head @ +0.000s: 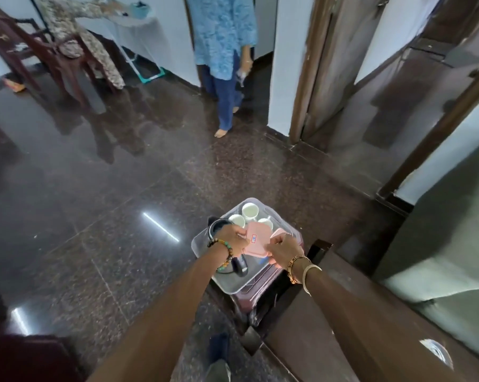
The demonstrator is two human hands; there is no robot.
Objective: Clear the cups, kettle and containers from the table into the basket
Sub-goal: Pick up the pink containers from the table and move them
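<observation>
Basket (pixel 199 245): already holding cups (pixel 250 210), kettle (pixel 239 267).
Left hand (pixel 233 237), right hand (pixel 284 249): gripping pink container (pixel 256 239).
Remaining: seating it, seemingly.

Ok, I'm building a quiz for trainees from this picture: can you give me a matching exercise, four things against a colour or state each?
Things:
1 cups
2 kettle
3 container
4 basket

Descriptions:
A clear plastic
B pink, gripped by left hand and right hand
C white, at the basket's far end
D black, partly under the left hand

Pairs: 1-C; 2-D; 3-B; 4-A
</observation>
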